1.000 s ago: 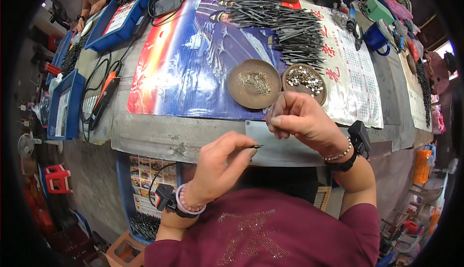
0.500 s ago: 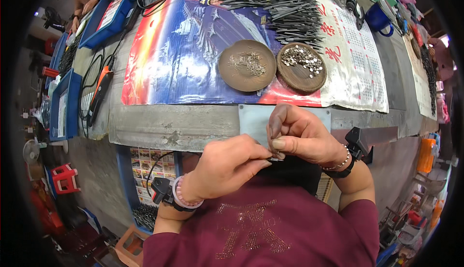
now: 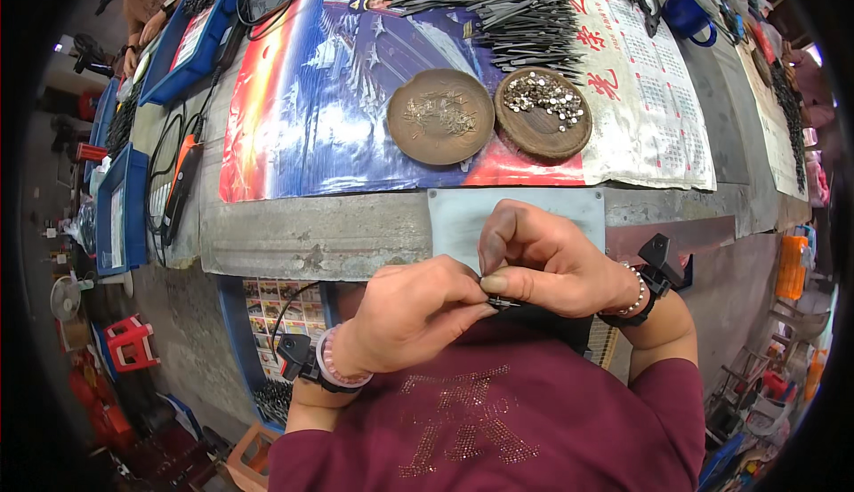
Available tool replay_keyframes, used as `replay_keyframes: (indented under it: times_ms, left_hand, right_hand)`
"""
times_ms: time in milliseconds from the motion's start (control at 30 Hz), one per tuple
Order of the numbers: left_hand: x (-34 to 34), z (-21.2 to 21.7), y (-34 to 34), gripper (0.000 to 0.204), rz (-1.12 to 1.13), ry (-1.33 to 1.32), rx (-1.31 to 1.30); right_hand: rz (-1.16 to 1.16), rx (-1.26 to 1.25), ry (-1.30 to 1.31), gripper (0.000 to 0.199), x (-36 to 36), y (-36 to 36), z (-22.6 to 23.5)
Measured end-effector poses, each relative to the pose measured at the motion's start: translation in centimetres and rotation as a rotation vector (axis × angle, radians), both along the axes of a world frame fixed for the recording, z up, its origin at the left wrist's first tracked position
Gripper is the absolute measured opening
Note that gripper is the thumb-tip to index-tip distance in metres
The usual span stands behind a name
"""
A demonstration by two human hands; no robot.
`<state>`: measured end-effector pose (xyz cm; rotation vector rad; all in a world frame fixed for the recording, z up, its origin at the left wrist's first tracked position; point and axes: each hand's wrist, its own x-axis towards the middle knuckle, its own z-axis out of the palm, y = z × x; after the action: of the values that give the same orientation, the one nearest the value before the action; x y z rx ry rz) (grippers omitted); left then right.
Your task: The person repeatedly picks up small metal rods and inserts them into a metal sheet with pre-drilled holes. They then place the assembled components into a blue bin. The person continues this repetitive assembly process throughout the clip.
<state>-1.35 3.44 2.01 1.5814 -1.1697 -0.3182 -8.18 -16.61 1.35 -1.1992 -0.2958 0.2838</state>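
Note:
My left hand (image 3: pixel 411 310) and my right hand (image 3: pixel 553 270) meet in front of my chest, just past the bench's near edge. Both are closed in a pinch around a small dark metal piece (image 3: pixel 503 302), which shows only in part beneath my right thumb. My fingertips hide the rest of it. Beyond the hands stand two shallow round brown dishes. The left dish (image 3: pixel 425 147) holds small thin metal bits, and the right dish (image 3: pixel 543 143) holds small shiny round pieces. Behind them lies a pile of slim black metal strips (image 3: pixel 529 29).
A pale blue sheet (image 3: pixel 454 221) is fixed to the bench edge (image 3: pixel 311 238). A printed poster (image 3: pixel 302 158) covers the bench top. To the left are an orange-and-black tool (image 3: pixel 182 176) with a cable and blue bins (image 3: pixel 133 212). A blue mug (image 3: pixel 689 13) stands far right.
My hands have drawn closer together, the right one shifting left. More of the dark piece shows between my fingertips. The whole view has shifted slightly.

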Motion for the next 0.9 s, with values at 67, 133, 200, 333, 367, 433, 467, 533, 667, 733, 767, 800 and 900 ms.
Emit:
replay_keyframes:
  times_ms: [67,133,200,333,367,433,467,533,667,733,767,800,900]
  left_hand:
    - [0.0,0.0,0.1,0.021,-0.015,0.023,0.002]
    - [0.0,-0.1,0.2,0.020,-0.040,0.055,0.001]
    - [0.0,-0.1,0.3,0.020,-0.073,0.109,-0.009]
    - [0.0,-0.1,0.6,0.020,-0.060,0.051,0.016]
    - [0.0,-0.1,0.6,0.020,-0.059,0.060,0.009]
    - [0.1,-0.1,0.6,0.020,-0.071,0.083,-0.005]
    - [0.1,-0.2,0.7,0.020,-0.081,0.098,-0.012]
    - [0.2,-0.3,0.8,0.020,-0.070,0.088,-0.007]
    - [0.4,-0.7,1.3,0.021,-0.049,0.063,0.017]
    - [0.5,-1.0,1.5,0.020,-0.070,0.062,0.039]
    - [0.5,-1.1,1.6,0.020,-0.077,0.047,0.060]
    - [0.5,-1.2,1.7,0.020,-0.084,0.045,0.080]
    - [0.5,-1.5,1.8,0.019,-0.031,-0.019,0.172]
  right_hand:
    - [-0.008,-0.054,-0.035,0.015,-0.1,0.0,0.1]
    - [0.003,-0.089,-0.057,0.012,-0.2,-0.1,0.4]
    - [0.012,-0.155,-0.098,0.010,-0.2,-0.1,0.7]
    - [0.038,-0.206,-0.026,0.011,-0.2,-0.3,1.1]
    - [0.046,-0.211,-0.034,0.011,-0.1,-0.4,1.1]
    - [0.054,-0.184,-0.057,0.011,0.1,-0.2,0.9]
    - [0.056,-0.152,-0.070,0.012,0.2,-0.1,0.7]
    - [0.067,-0.110,-0.045,0.013,0.6,0.1,0.4]
    - [0.132,-0.251,-0.140,0.012,1.4,0.0,0.7]
    - [0.193,-0.394,-0.179,0.012,1.6,-0.2,1.4]
    - [0.212,-0.501,-0.229,0.013,1.5,-0.2,1.8]
    - [0.233,-0.607,-0.278,0.015,1.4,-0.1,2.2]
    - [0.174,-0.845,-0.522,0.024,1.1,0.5,2.6]
